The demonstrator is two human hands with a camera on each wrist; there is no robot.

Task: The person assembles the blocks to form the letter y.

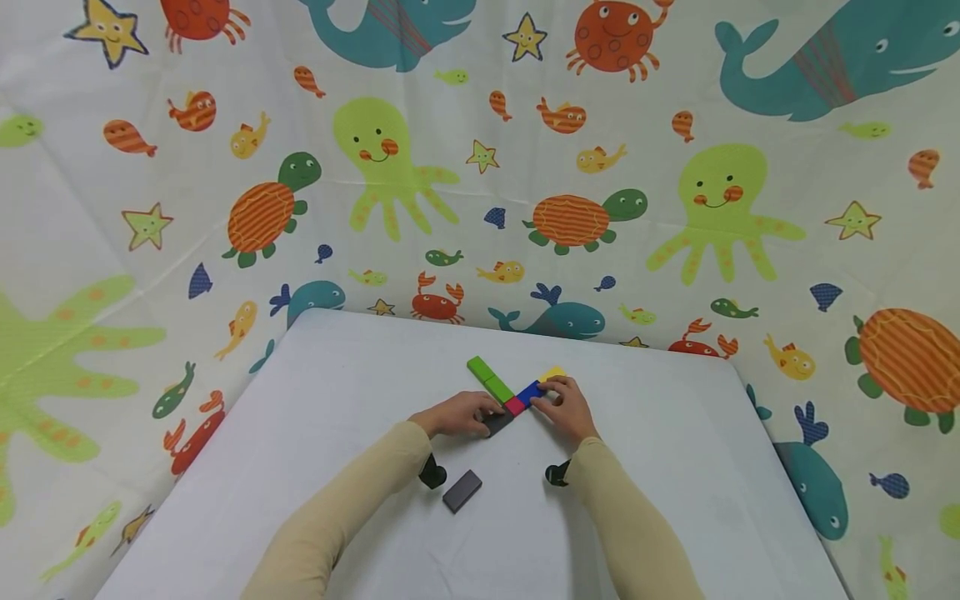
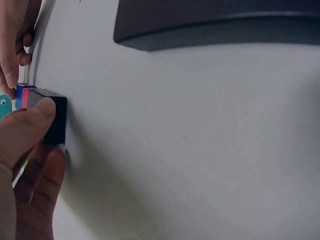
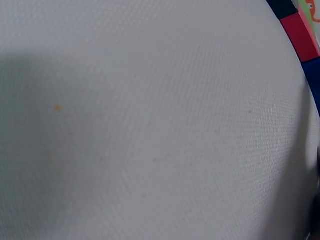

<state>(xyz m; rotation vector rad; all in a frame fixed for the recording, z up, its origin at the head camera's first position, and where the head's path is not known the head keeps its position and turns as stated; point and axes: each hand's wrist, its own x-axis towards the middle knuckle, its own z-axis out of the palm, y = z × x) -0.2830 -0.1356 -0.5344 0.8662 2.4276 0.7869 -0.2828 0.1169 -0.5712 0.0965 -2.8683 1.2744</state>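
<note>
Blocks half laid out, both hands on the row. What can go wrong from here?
1. The left hand presses the dark grey block against the small red block; a hard push may skew the row into the blue block and green blocks.
2. The right hand covers part of the yellow block, so its alignment is hard to check.
3. The spare dark grey block lies near the left forearm and could get knocked.

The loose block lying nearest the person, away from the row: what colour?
Dark grey block, clearest in the head view.
</note>
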